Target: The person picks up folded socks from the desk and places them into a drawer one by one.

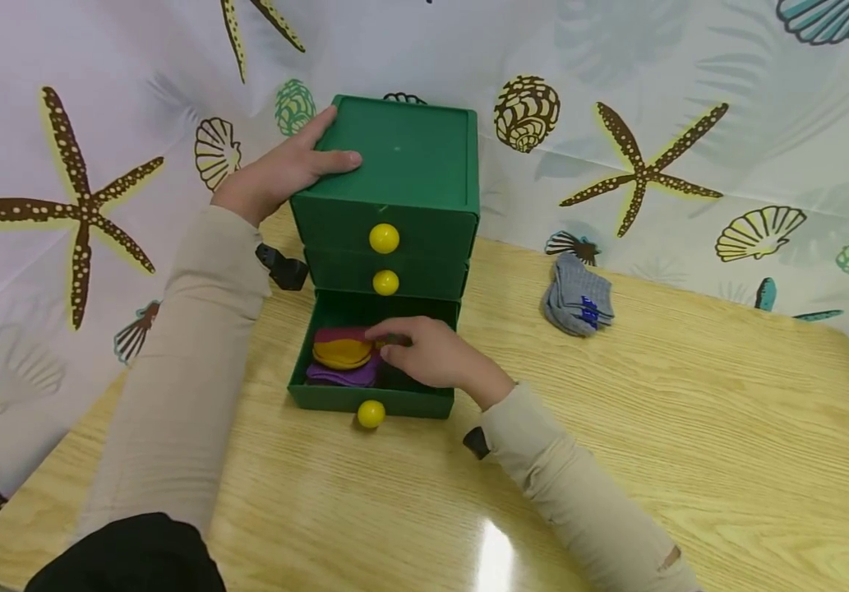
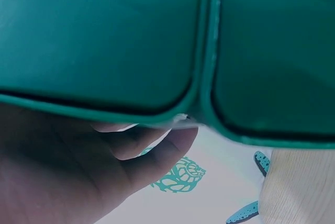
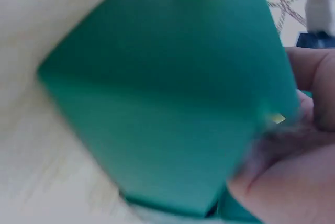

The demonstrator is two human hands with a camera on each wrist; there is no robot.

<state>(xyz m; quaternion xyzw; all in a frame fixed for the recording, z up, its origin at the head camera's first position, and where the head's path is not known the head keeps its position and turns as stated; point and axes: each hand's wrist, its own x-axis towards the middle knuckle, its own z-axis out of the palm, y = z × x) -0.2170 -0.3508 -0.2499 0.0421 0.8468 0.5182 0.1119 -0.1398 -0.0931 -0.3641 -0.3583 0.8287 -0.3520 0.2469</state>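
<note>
A green drawer cabinet (image 1: 394,156) with yellow knobs stands on the table, its bottom drawer (image 1: 412,403) pulled out. My left hand (image 1: 283,173) rests on the cabinet's top left edge, thumb on top; in the left wrist view its fingers lie fairly straight along the side. Inside the drawer's left part lie folded socks: a yellow and maroon bundle (image 1: 343,352) and a purple one (image 1: 343,375). My right hand (image 1: 427,353) reaches into the drawer beside them, index fingertip at the bundle, thumb apart. Whether they touch is unclear; the right wrist view is blurred.
Folded grey socks (image 1: 578,296) with blue marks lie on the wooden table (image 1: 690,395), right of the cabinet. Behind hangs a white cloth (image 1: 424,49) printed with shells and starfish. The two upper drawers are closed.
</note>
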